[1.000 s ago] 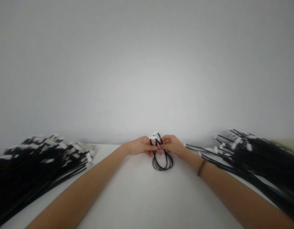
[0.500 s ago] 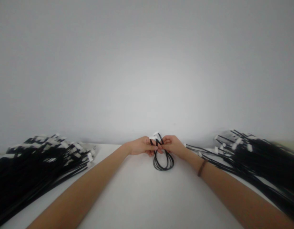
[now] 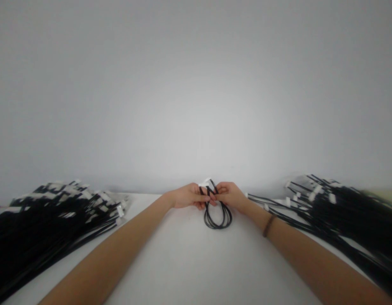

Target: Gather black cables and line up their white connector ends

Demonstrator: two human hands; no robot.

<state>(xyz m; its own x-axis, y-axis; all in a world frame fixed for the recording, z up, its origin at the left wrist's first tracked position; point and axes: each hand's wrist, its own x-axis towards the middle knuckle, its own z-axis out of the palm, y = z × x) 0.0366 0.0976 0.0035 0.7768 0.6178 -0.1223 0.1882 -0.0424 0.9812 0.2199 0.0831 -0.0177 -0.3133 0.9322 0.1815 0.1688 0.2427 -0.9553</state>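
Black, thin, flexible cable with flat white end pieces, gathered into a rounded loop of several strands [image 3: 227, 214], is what we observe at the centre of the head view. We record its position as between the two bare hands, over the plain white tabletop [image 3: 198, 262] and close to its far edge; whether the lower curve touches the surface, we cannot tell.

Left hand [image 3: 190, 196]: closed, pinching the strands where they draw together, thumb lying across them and pointing right. Right hand [image 3: 228, 195]: fingers curled, gripping the same loop from its right side. We see the fingertips of both hands nearly meeting at the cable. The white end pieces [image 3: 204, 183] stick up just above the left thumb, pointing away from us. Any marking on them is too small and blurred for us to read.

On the right wrist we note a narrow dark brown band [image 3: 268, 225]. Well to the left lies a broad heap of black cables with white ends [image 3: 49, 237]; well to the right, a second heap of black white-tipped cables [image 3: 351, 216], a few strands reaching toward the right forearm. Behind the tabletop we face a smooth pale grey wall [image 3: 196, 93].
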